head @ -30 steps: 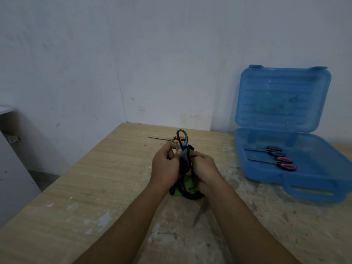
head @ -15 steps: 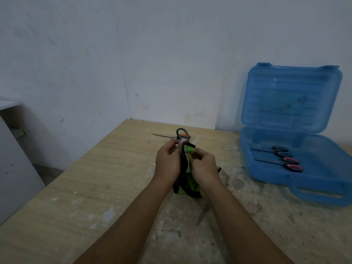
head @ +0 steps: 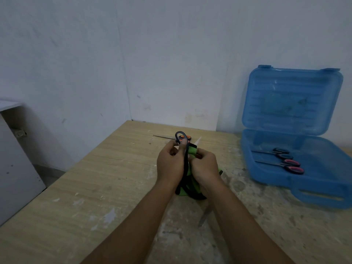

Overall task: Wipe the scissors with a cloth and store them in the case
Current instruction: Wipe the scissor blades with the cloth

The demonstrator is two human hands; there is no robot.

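My left hand [head: 170, 162] grips a pair of scissors [head: 180, 136] by the dark handle loop, which sticks up above my fingers. My right hand [head: 204, 166] pinches a green cloth with black edging [head: 187, 190] around the scissors; the cloth hangs down between both hands. A pale blade tip [head: 198, 140] shows just above the cloth. Another pair of scissors with orange handles [head: 185, 137] lies on the table behind my hands. The open blue case [head: 322, 193] stands at the right, holding two pairs of scissors [head: 282, 159].
The wooden table [head: 95, 187] is stained with pale patches and ends at its left edge. A white wall runs behind it, and the case lid leans against it. A white cabinet [head: 13, 159] stands off the table's left.
The cloth has moved up the scissors, covering more of them, and a pale blade tip now shows above it. My view has shifted a little, so the case sits further right.
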